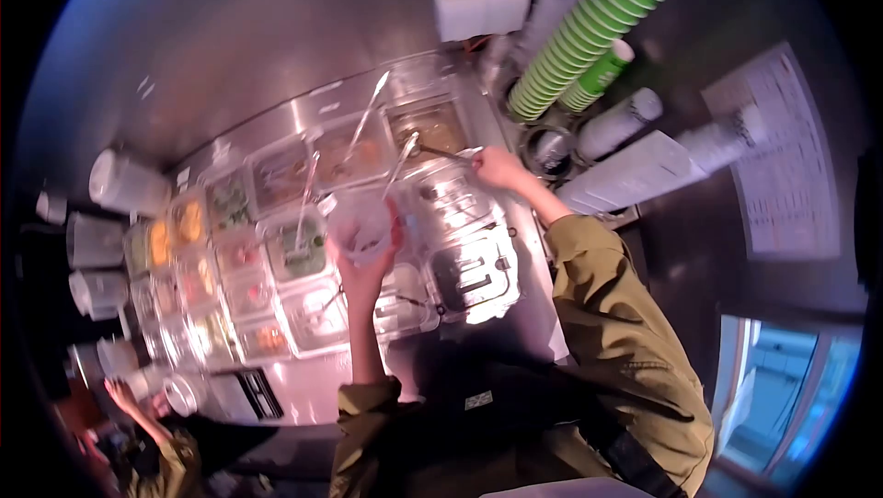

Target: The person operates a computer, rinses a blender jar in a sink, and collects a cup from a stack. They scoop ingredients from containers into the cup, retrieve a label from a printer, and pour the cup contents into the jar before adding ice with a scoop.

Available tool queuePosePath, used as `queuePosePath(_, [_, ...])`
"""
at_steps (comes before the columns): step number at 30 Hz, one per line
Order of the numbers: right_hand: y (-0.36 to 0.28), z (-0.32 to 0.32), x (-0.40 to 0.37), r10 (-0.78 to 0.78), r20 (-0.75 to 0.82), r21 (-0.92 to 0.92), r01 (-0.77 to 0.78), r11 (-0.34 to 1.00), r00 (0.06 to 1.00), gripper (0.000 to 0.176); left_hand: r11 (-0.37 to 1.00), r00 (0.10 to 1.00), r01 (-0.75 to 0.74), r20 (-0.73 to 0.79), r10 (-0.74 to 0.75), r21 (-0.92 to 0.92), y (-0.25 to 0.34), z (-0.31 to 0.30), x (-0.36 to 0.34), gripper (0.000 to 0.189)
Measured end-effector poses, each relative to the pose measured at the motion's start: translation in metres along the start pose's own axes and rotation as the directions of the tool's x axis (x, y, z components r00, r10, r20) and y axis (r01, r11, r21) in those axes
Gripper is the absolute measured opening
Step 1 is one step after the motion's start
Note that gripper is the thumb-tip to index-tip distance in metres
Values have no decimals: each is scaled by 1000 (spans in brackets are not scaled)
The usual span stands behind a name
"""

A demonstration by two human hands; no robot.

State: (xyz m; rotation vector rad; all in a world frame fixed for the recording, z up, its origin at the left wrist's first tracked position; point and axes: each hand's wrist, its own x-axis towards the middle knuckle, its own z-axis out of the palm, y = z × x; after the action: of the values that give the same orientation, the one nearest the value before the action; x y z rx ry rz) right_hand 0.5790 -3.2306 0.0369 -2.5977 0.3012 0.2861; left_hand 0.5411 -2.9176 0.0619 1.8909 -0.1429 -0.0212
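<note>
My left hand [370, 270] is wrapped round a translucent plastic cup [357, 215] and holds it over the food containers. Some contents show low in the cup, too blurred to name. My right hand [498, 169] is closed on the handle of a ladle [443, 154]. The ladle reaches left over a clear tub of brownish food [432, 123], and its bowl is hard to make out. Right of the cup lies a clear lidded container [455, 199].
Tall stacks of green cups [589, 38] and white cups [621, 121] stand at the right. Several tubs of colourful food [191, 222] fill the counter's left, with white buckets [124, 181] beyond. Another person's hand [120, 394] is at lower left. A paper sheet [782, 158] hangs on the wall.
</note>
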Motion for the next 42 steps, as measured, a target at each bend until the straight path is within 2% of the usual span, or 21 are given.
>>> queuePosePath(1, [-2,0,-6,68,-12,-177,-69,982,998,20,986,998,59,-10,-61,-159,12,0,-7,87])
queuePosePath(2, [2,-1,-22,-133,-220,-355,48,933,967,20,978,997,79,-8,-82,-194,23,-3,-13,86])
queuePosePath(3, [3,-6,-34,-357,-363,-547,114,829,861,20,964,996,86,-11,-91,-251,25,-4,-19,82])
queuePosePath(5, [-30,-77,-69,-298,-214,-413,191,891,930,21,981,997,67,-21,-72,-183,20,-11,-32,84])
queuePosePath(6, [-54,-131,-82,43,40,-477,-19,878,998,18,972,997,77,-8,-81,-224,20,-14,-39,85])
queuePosePath(7, [-37,-163,-87,-48,5,-498,44,866,999,14,960,996,87,3,-90,-265,23,-16,-45,85])
queuePosePath(8, [-33,-203,-91,-6,-49,-471,-18,882,999,15,947,995,96,12,-97,-307,25,-18,-51,86])
queuePosePath(10, [-11,-266,-78,217,-163,-653,-270,707,963,19,932,997,77,4,-80,-354,38,-19,-62,86])
queuePosePath(13, [64,-305,-22,276,-187,-682,-326,655,943,31,912,998,38,-22,-51,-408,43,-15,-76,87])
queuePosePath(15, [131,-301,16,81,-250,-610,-221,761,965,49,910,996,28,-63,-59,-413,48,-12,-85,88])
queuePosePath(17, [139,-296,32,131,-251,-692,-272,668,959,63,915,992,59,-79,-99,-400,56,-11,-94,92])
queuePosePath(18, [162,-289,49,49,-284,-680,-237,694,958,65,923,990,58,-100,-104,-380,58,-10,-97,93])
queuePosePath(21, [209,-293,83,148,-20,-609,-130,783,989,67,927,976,108,-141,-169,-359,64,-4,-107,94])
queuePosePath(22, [218,-294,86,-50,-41,-576,17,817,998,63,915,967,130,-156,-202,-381,69,0,-109,94])
queuePosePath(25, [228,-301,82,-198,-89,-416,144,898,976,51,911,967,150,-134,-215,-384,62,14,-116,95])
queuePosePath(32, [253,-300,98,-87,-160,-552,-15,834,983,47,902,978,91,-130,-160,-423,66,51,-110,97])
queuePosePath(35, [229,-302,97,314,-176,-308,-355,883,933,51,896,975,124,-118,-191,-426,67,55,-113,96])
queuePosePath(36, [225,-300,92,254,-183,-297,-300,907,950,60,898,972,134,-119,-201,-420,66,55,-113,97])
queuePosePath(39, [202,-292,98,497,-150,-377,-514,770,855,52,903,968,144,-132,-213,-405,63,54,-115,97])
queuePosePath(40, [206,-284,92,346,-87,-389,-351,851,934,61,905,968,136,-141,-208,-402,61,53,-116,97])
queuePosePath(42, [211,-277,84,119,-36,-245,-124,961,992,71,909,968,126,-151,-200,-396,60,55,-112,98])
